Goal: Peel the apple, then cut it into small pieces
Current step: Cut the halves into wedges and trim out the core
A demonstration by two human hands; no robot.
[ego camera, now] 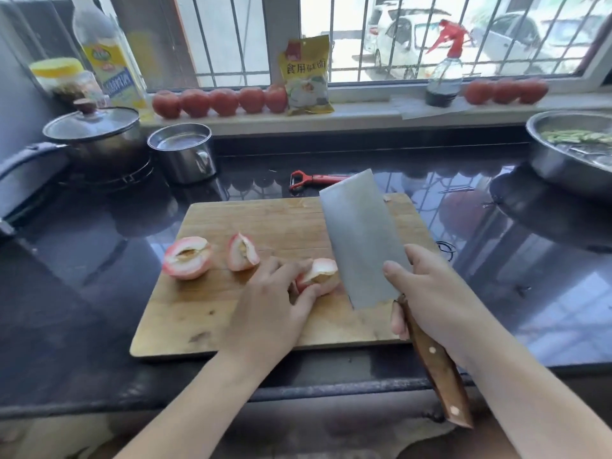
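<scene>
The left hand (271,303) pinches an apple wedge (319,276) steady on the board (265,326), beside two other pieces, so the cleaver (361,240), gripped by the right hand (427,293), can cut it smaller.

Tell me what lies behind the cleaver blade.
A red peeler lies on the counter behind the cleaver, held by the right hand; the blade covers the end of its handle.

Left hand (268,303) holds apple piece (319,274); right hand (427,289) grips cleaver (359,236).

Bright window (430,34) backlight, wide-angle warp
</scene>
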